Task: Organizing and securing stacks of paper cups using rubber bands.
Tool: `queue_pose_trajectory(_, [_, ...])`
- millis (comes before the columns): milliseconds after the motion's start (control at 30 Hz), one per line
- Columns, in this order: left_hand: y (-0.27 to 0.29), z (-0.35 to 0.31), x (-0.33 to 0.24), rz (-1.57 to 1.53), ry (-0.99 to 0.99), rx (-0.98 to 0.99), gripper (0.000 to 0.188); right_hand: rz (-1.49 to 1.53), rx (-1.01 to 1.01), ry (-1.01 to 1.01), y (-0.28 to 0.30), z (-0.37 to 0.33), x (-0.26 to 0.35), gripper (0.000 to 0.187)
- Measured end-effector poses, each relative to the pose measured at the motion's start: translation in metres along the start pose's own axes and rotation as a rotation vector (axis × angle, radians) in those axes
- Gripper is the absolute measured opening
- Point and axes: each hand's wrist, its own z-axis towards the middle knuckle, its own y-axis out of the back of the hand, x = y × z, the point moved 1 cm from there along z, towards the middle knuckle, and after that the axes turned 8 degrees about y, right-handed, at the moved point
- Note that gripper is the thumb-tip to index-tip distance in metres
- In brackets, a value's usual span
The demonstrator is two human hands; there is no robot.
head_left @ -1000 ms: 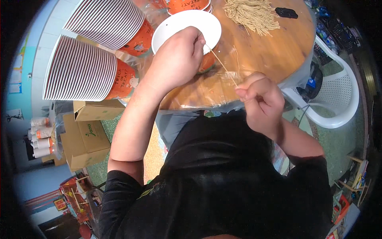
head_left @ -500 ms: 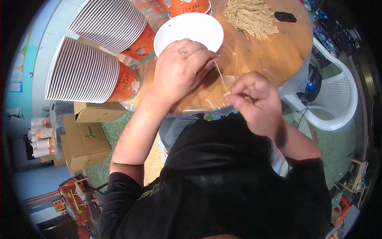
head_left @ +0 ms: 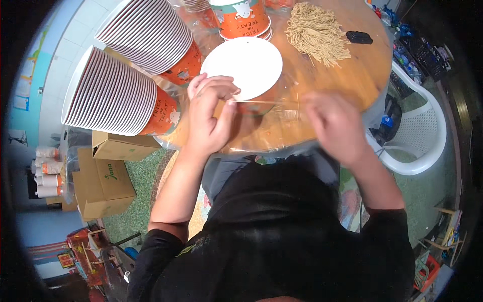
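Note:
A thin tan string [head_left: 269, 102] runs taut and nearly level between my two hands. My left hand [head_left: 209, 110] rests at the lower left of a paper bucket's round white face [head_left: 246, 65], with thumb and index finger pinched on the string close to the bucket. My right hand [head_left: 334, 123], smeared by motion, is closed around the string's other end to the right, over the table's near edge. A small dark dot shows near the far edge of the white face. Part of the bucket's orange side shows under it.
Two tall stacks of orange paper buckets [head_left: 113, 93] lean at the left. Another orange bucket [head_left: 245, 20] stands behind the white face. A bundle of tan strings [head_left: 317, 35] and a black object [head_left: 359, 37] lie on the wooden table [head_left: 352, 75]. A white chair [head_left: 420, 131] is at the right.
My right hand has moved up and right, drawing the string level. My left hand has turned and shifted to the bucket's lower left, baring more of its white face.

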Motion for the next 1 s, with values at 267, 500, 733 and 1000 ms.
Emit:
queue_pose_trajectory(267, [0.036, -0.013, 0.049, -0.333, 0.053, -0.019, 0.009, -0.215, -0.194, -0.24, 0.019, 0.024, -0.058, 0.016])
queue_pose_trajectory(500, [0.037, -0.037, 0.048, -0.127, 0.02, -0.473, 0.041, 0.75, -0.04, -0.664, -0.013, 0.021, -0.052, 0.017])
queue_pose_trajectory(733, [0.009, -0.024, -0.029, 0.363, 0.041, 0.052, 0.038, 1.683, -0.036, -0.787, -0.016, 0.03, -0.036, 0.013])
queue_pose_trajectory(1000, [0.052, -0.032, -0.002, 0.237, 0.033, 0.142, 0.031, 1.909, -0.226, -0.713, -0.029, 0.032, -0.024, 0.012])
